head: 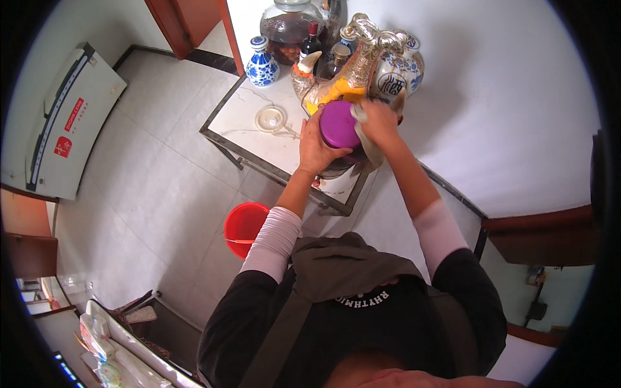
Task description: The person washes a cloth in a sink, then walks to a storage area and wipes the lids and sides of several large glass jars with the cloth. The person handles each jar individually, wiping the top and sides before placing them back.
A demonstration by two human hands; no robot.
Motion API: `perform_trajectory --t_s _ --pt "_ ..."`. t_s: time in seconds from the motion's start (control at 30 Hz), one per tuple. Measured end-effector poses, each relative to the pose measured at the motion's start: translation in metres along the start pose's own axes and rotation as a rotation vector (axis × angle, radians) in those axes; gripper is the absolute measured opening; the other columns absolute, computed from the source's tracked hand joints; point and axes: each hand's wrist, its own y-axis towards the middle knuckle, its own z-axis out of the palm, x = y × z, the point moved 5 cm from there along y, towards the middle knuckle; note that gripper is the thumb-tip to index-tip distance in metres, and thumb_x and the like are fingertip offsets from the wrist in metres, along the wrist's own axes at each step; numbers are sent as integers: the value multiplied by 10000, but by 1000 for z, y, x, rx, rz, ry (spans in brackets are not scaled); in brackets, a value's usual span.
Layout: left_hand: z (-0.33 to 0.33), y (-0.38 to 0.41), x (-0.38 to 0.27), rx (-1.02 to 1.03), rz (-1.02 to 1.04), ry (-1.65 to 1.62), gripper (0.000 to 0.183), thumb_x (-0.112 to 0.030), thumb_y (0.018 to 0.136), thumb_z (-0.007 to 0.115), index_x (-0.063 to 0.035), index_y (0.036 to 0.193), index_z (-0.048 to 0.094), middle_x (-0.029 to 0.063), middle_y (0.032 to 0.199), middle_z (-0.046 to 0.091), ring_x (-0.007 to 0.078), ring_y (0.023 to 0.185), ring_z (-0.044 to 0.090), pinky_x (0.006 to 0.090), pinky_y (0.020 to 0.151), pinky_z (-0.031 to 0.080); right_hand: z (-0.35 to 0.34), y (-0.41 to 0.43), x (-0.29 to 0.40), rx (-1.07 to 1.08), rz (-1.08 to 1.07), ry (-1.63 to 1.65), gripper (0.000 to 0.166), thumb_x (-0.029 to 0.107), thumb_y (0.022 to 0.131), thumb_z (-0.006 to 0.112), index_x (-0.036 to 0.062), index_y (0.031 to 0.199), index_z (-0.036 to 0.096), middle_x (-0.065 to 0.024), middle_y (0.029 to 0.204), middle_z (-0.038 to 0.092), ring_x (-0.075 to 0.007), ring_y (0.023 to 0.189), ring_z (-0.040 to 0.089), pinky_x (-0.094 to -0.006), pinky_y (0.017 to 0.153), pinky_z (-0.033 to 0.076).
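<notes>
A round purple lid [339, 125] tops a jar [336, 170] that is mostly hidden beneath it, near the front end of a marble-topped table [237, 104]. My left hand [314, 148] grips the lid's left side, thumb toward me. In my right hand [380, 122] is a pale grey-beige cloth [372, 154], pressed to the lid's right edge and hanging down beside the jar. Just behind the lid stands a silver-and-yellow animal-shaped ornament [347, 80]. A clear round lid [270, 119] lies on the tabletop to the left.
Crowded at the table's back are a blue-and-white porcelain bottle [262, 65], a large glass jar [289, 29] of dark liquid, a dark bottle [311, 42] and a porcelain jar [400, 68]. A red bucket [246, 228] sits on the floor, a white chest freezer [73, 121] far left.
</notes>
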Motion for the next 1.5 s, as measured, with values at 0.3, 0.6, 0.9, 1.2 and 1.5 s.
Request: perform_trajectory --t_s 0.3,0.6,0.9,1.2,1.5 --pt "-1 -1 0 4 0 -10 1061 -259 426 840 -48 1295 270 130 1313 368 300 1194 365 438 1055 174 1 24 7 -24 2 -85 198 100 644 589 100 839 626 -115 874 584 -304 856 554 -408 719 451" --pt "2 -2 9 -23 30 -114 1072 -268 421 841 -35 1304 279 145 1283 409 303 1177 396 443 1052 177 12 -10 45 30 -313 118 274 111 650 588 170 914 633 -94 885 578 -293 873 548 -421 759 426" --pt "-2 -7 -18 51 92 105 1117 -311 406 835 -67 1331 258 149 1343 312 292 1256 281 487 1053 139 -31 -113 -77 48 334 387 173 124 711 611 88 880 621 -67 869 615 -224 813 580 -330 718 451" --pt "11 -5 -37 166 618 458 417 -343 665 686 -204 1051 612 98 1152 538 311 1129 451 524 965 274 33 -175 -112 -223 763 1119 303 182 724 669 24 967 578 -58 849 594 -127 790 547 -270 717 438" --pt "6 2 -18 315 444 70 301 -288 865 498 -93 1064 611 92 1157 555 253 1131 467 451 1037 177 57 -59 -62 -302 602 723 423 163 708 632 -15 1075 520 -180 995 532 -341 958 506 -370 812 414"
